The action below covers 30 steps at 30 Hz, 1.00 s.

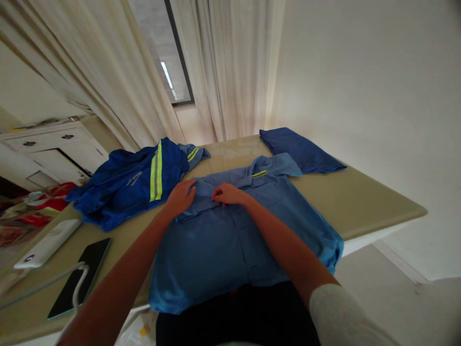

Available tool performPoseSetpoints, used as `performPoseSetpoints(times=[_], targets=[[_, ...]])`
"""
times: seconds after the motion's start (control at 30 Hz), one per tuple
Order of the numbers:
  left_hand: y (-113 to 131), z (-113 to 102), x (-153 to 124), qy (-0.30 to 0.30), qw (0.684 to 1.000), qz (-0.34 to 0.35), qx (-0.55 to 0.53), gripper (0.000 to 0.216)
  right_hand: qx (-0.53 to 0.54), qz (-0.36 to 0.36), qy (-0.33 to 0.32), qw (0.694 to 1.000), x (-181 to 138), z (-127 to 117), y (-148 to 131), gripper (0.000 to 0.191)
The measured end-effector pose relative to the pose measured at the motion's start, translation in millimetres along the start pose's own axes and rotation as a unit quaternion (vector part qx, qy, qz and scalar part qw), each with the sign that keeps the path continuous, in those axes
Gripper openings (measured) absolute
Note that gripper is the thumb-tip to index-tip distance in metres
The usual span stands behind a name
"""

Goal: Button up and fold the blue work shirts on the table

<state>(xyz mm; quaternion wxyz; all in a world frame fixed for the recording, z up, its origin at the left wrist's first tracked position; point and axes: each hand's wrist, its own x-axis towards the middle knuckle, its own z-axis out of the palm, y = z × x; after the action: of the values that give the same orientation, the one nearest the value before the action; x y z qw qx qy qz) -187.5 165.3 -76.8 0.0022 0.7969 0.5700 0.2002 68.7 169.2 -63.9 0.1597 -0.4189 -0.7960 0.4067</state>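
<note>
A light blue shirt [216,245] lies front-up on the table [360,202], its collar away from me and its hem hanging over the near edge. My left hand [182,196] rests on the shirt near the collar, fingers curled and pressing the fabric. My right hand [227,193] pinches the placket just below the collar. A yellow reflective strip [259,174] shows on the far shoulder.
A dark blue jacket [129,185] with yellow-green stripes is heaped at the left. A folded dark blue cloth [298,149] lies at the far right corner. A phone [81,274], a white power strip [46,245] and a cable sit near left. Curtains hang behind.
</note>
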Motion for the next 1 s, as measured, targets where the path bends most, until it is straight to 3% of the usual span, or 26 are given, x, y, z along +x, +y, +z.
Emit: performPoseSetpoints(times=[0.07, 0.17, 0.23, 0.3, 0.43, 0.6, 0.7, 0.83, 0.9, 1.0], targets=[[6.0, 15.6, 12.6, -0.035, 0.999, -0.017, 0.018, 0.058, 0.000, -0.028, 0.011, 1.000, -1.4, -0.8, 0.2, 0.025], [1.5, 35.0, 26.1, -0.092, 0.991, -0.079, 0.053, 0.065, -0.072, -0.025, 0.139, 0.987, -2.2, -2.9, 3.0, 0.027], [-5.4, 42.3, 31.8, -0.098, 0.986, -0.120, 0.066, 0.068, -0.120, 0.002, 0.207, 0.971, -1.1, -4.0, 6.4, 0.026], [-11.2, 45.1, 35.5, -0.091, 0.982, -0.153, 0.062, 0.067, -0.141, 0.030, 0.216, 0.966, 0.8, -3.8, 9.8, 0.026], [-12.0, 43.6, 37.2, -0.093, 0.977, -0.186, 0.053, 0.071, -0.142, 0.039, 0.173, 0.974, 2.3, 1.0, 12.5, 0.020], [9.9, 43.8, 31.9, -0.046, 0.975, -0.195, 0.097, 0.081, -0.126, 0.044, 0.278, 0.951, 1.3, -2.6, 16.0, 0.022], [25.4, 49.0, 27.4, -0.050, 0.984, -0.144, 0.094, 0.081, -0.079, 0.031, 0.383, 0.920, 0.1, -26.5, 26.1, 0.021], [33.1, 59.3, 19.2, -0.072, 0.988, -0.106, 0.086, 0.078, -0.047, 0.048, 0.531, 0.845, -22.7, -83.4, 54.1, 0.029], [31.3, 62.4, 16.0, -0.065, 0.988, -0.103, 0.091, 0.078, -0.092, 0.109, 0.564, 0.813, -47.1, -112.6, 74.8, 0.033], [28.5, 62.5, 14.7, -0.064, 0.988, -0.106, 0.095, 0.078, -0.168, 0.257, 0.555, 0.773, -89.4, -142.7, 110.2, 0.045]])
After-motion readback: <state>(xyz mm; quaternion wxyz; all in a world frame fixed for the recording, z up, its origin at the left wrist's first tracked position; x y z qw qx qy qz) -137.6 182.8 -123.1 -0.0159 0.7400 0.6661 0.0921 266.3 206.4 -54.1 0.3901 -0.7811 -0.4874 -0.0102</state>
